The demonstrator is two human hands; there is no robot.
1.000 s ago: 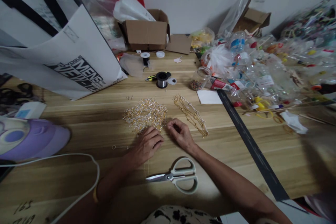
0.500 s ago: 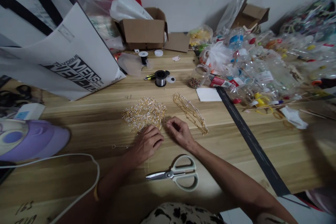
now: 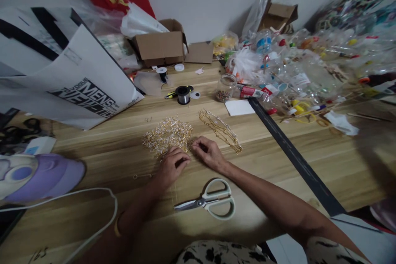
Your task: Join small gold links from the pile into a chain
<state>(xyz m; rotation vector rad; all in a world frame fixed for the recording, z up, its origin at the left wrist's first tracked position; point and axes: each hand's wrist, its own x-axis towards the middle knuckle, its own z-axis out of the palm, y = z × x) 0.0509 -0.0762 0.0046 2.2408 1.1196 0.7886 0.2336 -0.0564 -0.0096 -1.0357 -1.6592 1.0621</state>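
Note:
A heap of gold and clear beaded pieces (image 3: 168,134) lies on the wooden table. My left hand (image 3: 173,164) rests at its near edge, fingers curled and pinched; what they hold is too small to make out. Just right of the heap, my right hand (image 3: 208,152) has thumb and forefinger pressed together on something I cannot make out. Several gold beaded chains (image 3: 221,130) lie beyond the right hand. A short chain with a ring (image 3: 142,176) sits left of my left hand. Scissors with pale handles (image 3: 206,200) lie nearer me, touched by neither hand.
Wire spools (image 3: 183,95) stand behind the heap, with a jar of beads (image 3: 225,88) to their right. A white paper bag (image 3: 77,78) and a purple object (image 3: 46,175) occupy the left. Plastic bottles (image 3: 297,78) crowd the right; a white cable (image 3: 113,206) crosses the near left.
The camera view has shifted slightly. My left thumb and fingers have turned a little and both hands remain close beside the heap. The scissors and chains lie as before.

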